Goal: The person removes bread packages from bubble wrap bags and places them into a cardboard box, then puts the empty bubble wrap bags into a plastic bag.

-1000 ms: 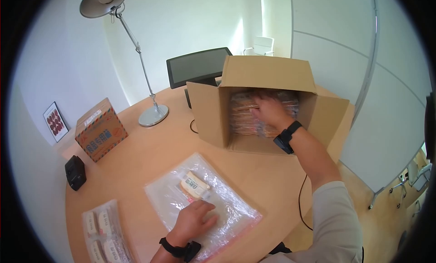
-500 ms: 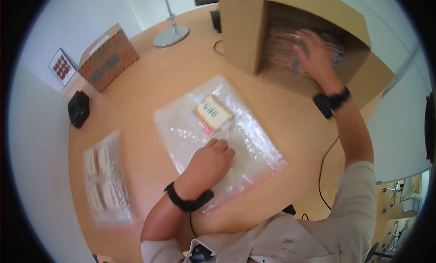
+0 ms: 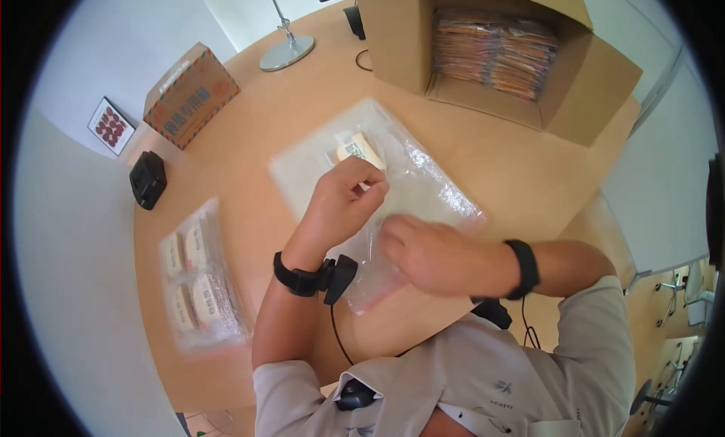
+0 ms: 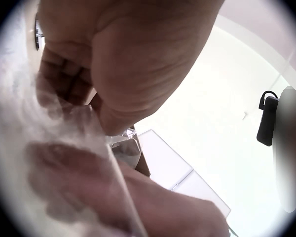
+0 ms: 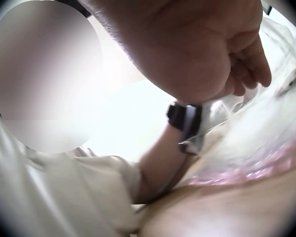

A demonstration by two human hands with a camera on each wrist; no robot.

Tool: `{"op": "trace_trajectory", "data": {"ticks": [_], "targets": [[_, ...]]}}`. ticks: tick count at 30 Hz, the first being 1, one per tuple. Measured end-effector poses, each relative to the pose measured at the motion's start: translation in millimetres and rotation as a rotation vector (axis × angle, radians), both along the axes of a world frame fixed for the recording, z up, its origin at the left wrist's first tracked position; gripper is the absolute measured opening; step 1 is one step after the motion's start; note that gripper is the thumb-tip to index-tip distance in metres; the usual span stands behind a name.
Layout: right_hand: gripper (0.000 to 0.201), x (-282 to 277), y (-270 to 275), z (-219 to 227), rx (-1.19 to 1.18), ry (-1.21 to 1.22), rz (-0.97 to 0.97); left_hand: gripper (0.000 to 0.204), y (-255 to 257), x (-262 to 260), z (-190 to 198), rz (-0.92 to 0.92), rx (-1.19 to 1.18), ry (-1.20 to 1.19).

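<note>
Filled bag [image 3: 234, 320] lay left of the clear bag [image 3: 302, 172]. Left hand [image 3: 337, 209]: fingers pinched the clear bag's film. Wrapped pack [image 3: 365, 148] lay at its far part, inside or on top unclear. Right hand [image 3: 434, 257], blurred, at its near part; couldn't tell what those fingers held. Clinging film might snag them, dragging the pack askew.

Framed picture [image 3: 112, 126] near black device [image 3: 148, 180]
</note>
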State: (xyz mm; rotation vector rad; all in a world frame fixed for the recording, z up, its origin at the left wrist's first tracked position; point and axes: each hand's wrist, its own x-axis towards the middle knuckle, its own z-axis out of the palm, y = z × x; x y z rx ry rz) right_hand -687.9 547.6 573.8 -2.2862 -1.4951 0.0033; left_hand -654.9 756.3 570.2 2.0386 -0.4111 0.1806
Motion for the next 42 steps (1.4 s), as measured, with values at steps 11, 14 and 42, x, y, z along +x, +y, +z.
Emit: {"op": "trace_trajectory", "data": {"ticks": [11, 14, 42], "targets": [[0.044, 50.3, 53.7, -35.1, -0.167, -0.339, -0.240, 0.031, 64.1, 21.7, -22.0, 0.242, 0.330, -0.234], [0.050, 72.5, 61.0, -36.8, -0.121, -0.357, -0.288, 0.038, 89.3, 25.2, -33.0, 0.364, 0.555, -0.115], [0.034, 62.8, -181.2, 46.5, 1.076, 0.473, -0.804, 0.048, 74.7, 20.8, -46.8, 0.416, 0.769, 0.034]]}}
